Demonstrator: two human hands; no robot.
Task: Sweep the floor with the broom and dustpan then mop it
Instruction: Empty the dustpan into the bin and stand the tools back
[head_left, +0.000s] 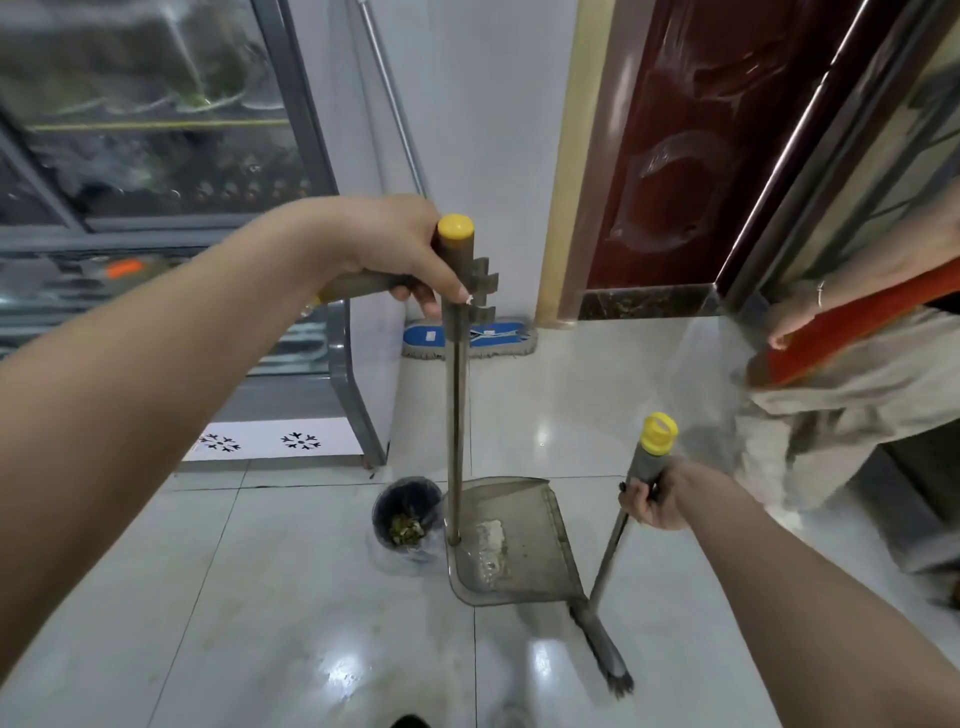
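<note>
The left hand (400, 254) is closed around the upper end of the dustpan handle (457, 415), just below its yellow cap, with the fingers curled round the shaft beside a toothed comb fitting. The handle stands nearly upright. The dustpan (524, 551) rests on the tiled floor (260, 597) at the centre of the view and carries a patch of pale debris on its tray. The right hand (657, 501) is closed around the broom (610, 551), gripping the shaft just below its yellow cap. The broom is tilted, with its bristle head (605, 654) on the floor at 5 o'clock from the dustpan, just beside the pan's near corner. A small bin (408, 514) with a dark liner stands at 9 o'clock from the dustpan, just beside its wall, and holds greenish scraps. At 12 o'clock from the dustpan, the flat blue mop head (498, 338) lies on the floor against the white wall, with the mop handle (389, 88) leaning up toward 11 o'clock. A glass-fronted display case (156, 130) occupies the 10 o'clock area. A dark red door (675, 156) stands at 1 o'clock. A second person (852, 395) stands at 3 o'clock, holding a red object (852, 327).
</note>
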